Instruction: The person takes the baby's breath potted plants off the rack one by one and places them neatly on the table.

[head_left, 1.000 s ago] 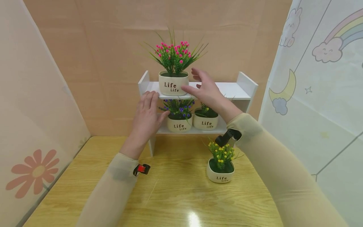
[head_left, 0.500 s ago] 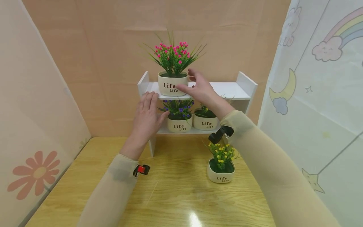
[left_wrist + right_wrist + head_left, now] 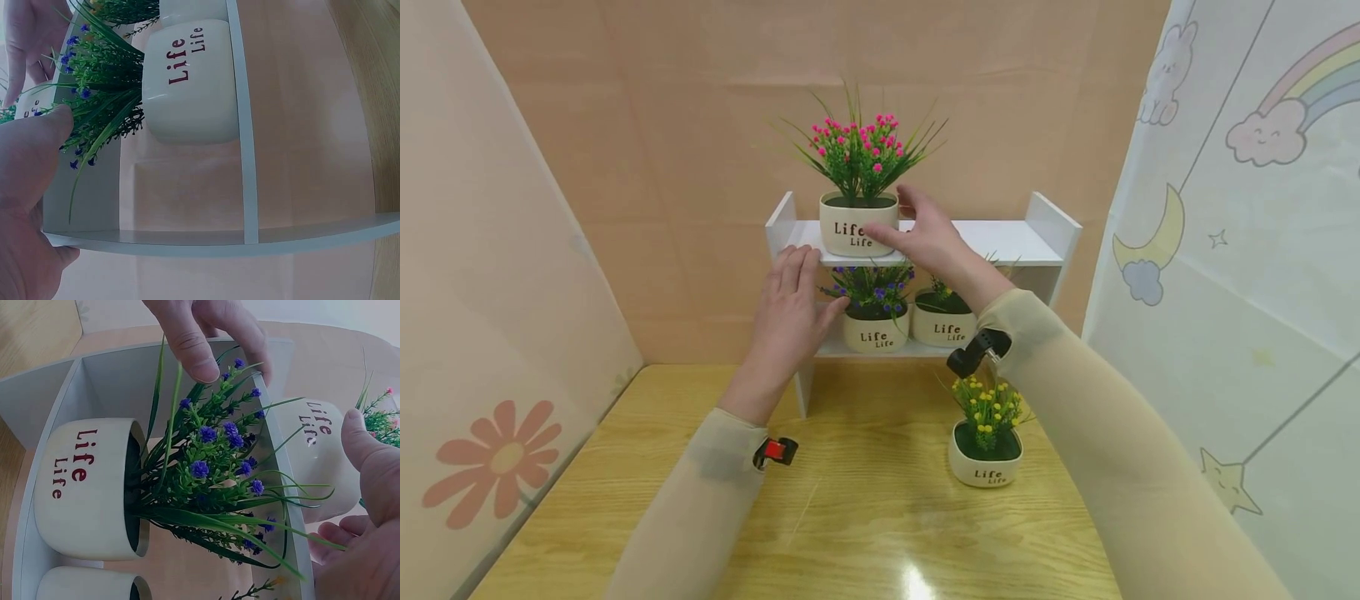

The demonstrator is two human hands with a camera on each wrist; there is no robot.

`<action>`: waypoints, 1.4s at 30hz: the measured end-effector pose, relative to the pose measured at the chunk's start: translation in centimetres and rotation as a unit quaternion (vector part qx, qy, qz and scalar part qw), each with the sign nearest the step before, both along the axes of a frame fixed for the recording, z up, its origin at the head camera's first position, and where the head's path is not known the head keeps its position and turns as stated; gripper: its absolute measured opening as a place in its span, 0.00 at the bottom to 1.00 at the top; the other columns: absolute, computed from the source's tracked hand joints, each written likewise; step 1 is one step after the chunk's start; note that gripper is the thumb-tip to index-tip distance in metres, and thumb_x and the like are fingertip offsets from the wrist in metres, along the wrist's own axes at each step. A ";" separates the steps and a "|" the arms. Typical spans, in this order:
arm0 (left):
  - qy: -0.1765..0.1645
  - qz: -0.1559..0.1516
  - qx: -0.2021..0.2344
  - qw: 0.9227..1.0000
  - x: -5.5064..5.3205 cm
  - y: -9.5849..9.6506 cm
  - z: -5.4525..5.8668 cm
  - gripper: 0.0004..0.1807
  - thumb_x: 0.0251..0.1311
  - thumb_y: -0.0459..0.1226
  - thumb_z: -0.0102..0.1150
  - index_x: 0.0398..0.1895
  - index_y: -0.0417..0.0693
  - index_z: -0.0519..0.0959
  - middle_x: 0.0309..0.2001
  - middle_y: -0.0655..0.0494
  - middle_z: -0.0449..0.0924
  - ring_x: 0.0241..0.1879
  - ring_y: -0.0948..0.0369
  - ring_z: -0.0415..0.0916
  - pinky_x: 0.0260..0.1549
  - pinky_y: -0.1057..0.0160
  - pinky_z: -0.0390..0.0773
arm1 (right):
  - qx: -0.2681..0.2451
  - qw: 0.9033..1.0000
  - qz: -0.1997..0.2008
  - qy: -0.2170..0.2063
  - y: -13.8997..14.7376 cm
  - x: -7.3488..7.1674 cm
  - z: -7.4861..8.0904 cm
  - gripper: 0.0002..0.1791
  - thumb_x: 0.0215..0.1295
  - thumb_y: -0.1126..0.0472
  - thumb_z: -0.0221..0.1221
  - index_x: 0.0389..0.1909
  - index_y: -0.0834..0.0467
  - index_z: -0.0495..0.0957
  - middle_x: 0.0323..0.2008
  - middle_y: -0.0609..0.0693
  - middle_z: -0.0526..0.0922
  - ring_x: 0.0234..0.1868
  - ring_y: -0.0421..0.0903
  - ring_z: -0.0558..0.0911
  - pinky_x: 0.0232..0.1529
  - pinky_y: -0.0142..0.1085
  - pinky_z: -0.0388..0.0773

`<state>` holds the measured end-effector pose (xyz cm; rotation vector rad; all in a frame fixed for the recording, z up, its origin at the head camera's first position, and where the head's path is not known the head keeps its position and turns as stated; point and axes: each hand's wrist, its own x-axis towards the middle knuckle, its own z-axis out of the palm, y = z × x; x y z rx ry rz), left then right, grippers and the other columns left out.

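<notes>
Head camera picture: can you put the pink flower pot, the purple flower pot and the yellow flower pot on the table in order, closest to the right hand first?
1. Pink flower pot: on the top shelf, right beside the right hand.
2. Purple flower pot: below it, on the lower shelf.
3. Yellow flower pot: farthest, down on the table.

Head camera looks forward-down; close wrist views share the shelf (image 3: 996, 240).

Smooth glossy pots (image 3: 850, 227), plastic-looking flowers (image 3: 859, 158), smooth white shelf (image 3: 1000, 237), shiny wood-grain tabletop (image 3: 865, 500), creased backdrop (image 3: 700, 167)
</notes>
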<state>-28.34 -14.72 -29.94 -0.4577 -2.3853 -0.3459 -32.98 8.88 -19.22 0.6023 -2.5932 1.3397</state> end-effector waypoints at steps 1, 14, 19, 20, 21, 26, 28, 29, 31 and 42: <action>0.000 0.000 0.000 1.000 0.0 0.0 0.0 0.46 0.77 0.52 0.69 0.83 0.37 0.56 0.80 0.39 0.57 0.85 0.41 0.47 0.86 0.47 0.47 | -0.001 1.000 0.002 0.001 0.0 -0.1 0.0 0.59 0.73 0.36 0.71 0.91 0.54 0.49 0.85 0.54 0.61 0.85 0.54 0.61 0.83 0.52 0.62; 0.012 0.003 -0.005 1.000 -0.1 0.0 -0.1 0.47 0.75 0.52 0.70 0.83 0.37 0.57 0.79 0.38 0.57 0.84 0.41 0.48 0.85 0.46 0.49 | -0.010 0.999 0.025 0.021 -0.3 -0.6 -0.4 0.53 0.72 0.37 0.71 0.89 0.50 0.57 0.78 0.52 0.73 0.80 0.51 0.68 0.80 0.54 0.66; 0.008 0.005 -0.009 1.000 -0.1 0.0 -0.1 0.47 0.76 0.52 0.70 0.83 0.37 0.56 0.79 0.39 0.57 0.84 0.41 0.47 0.86 0.48 0.47 | -0.011 0.999 0.025 0.019 -0.3 -0.7 -0.5 0.54 0.72 0.37 0.72 0.88 0.52 0.57 0.75 0.52 0.75 0.77 0.51 0.71 0.77 0.52 0.70; 0.008 0.005 -0.008 1.000 -0.1 0.0 -0.1 0.47 0.76 0.52 0.70 0.83 0.37 0.56 0.79 0.39 0.57 0.84 0.41 0.47 0.86 0.48 0.47 | -0.010 0.999 0.024 0.019 -0.4 -0.7 -0.5 0.54 0.72 0.37 0.72 0.88 0.52 0.57 0.74 0.52 0.75 0.77 0.51 0.71 0.77 0.52 0.71; 0.010 0.005 -0.007 1.000 -0.1 0.0 -0.1 0.47 0.76 0.52 0.70 0.83 0.37 0.57 0.79 0.39 0.57 0.84 0.41 0.47 0.86 0.48 0.47 | -0.009 1.000 0.022 0.019 -0.4 -0.7 -0.5 0.54 0.72 0.37 0.72 0.89 0.52 0.56 0.74 0.52 0.75 0.77 0.51 0.72 0.77 0.51 0.71; 0.007 0.004 -0.003 1.000 -0.1 0.0 -0.1 0.46 0.77 0.52 0.69 0.83 0.38 0.56 0.80 0.39 0.57 0.85 0.42 0.47 0.86 0.49 0.45 | -0.007 1.000 0.018 0.021 -0.5 -0.6 -0.5 0.53 0.73 0.37 0.71 0.89 0.52 0.56 0.75 0.51 0.75 0.78 0.50 0.71 0.77 0.50 0.72; 0.004 0.004 -0.002 1.000 -0.1 0.0 -0.1 0.46 0.77 0.52 0.68 0.83 0.38 0.56 0.80 0.40 0.57 0.85 0.42 0.46 0.86 0.49 0.45 | -0.008 1.000 0.019 0.019 -0.6 -0.6 -0.5 0.53 0.73 0.38 0.71 0.89 0.52 0.56 0.75 0.51 0.75 0.78 0.50 0.71 0.77 0.50 0.72; 0.004 0.004 -0.002 1.000 -0.1 0.0 -0.1 0.46 0.77 0.52 0.68 0.83 0.38 0.56 0.80 0.40 0.57 0.85 0.42 0.46 0.86 0.49 0.45 | -0.009 1.000 0.019 0.018 -0.6 -0.6 -0.5 0.53 0.73 0.38 0.71 0.88 0.51 0.56 0.75 0.51 0.75 0.78 0.50 0.71 0.77 0.50 0.72; 0.005 0.004 0.000 1.000 -0.2 0.0 -0.1 0.46 0.77 0.52 0.69 0.83 0.38 0.56 0.80 0.40 0.57 0.85 0.42 0.46 0.86 0.49 0.45 | -0.010 1.000 0.019 0.015 -0.6 -0.6 -0.6 0.53 0.73 0.38 0.71 0.89 0.51 0.56 0.75 0.51 0.75 0.77 0.50 0.72 0.77 0.51 0.72; 0.008 0.004 0.006 1.000 -0.2 0.0 -0.2 0.47 0.76 0.52 0.70 0.83 0.38 0.57 0.80 0.40 0.58 0.85 0.42 0.47 0.86 0.47 0.48 | -0.004 1.000 0.017 0.010 -0.8 -0.6 -0.5 0.54 0.74 0.39 0.70 0.89 0.52 0.53 0.74 0.52 0.76 0.76 0.51 0.73 0.76 0.50 0.73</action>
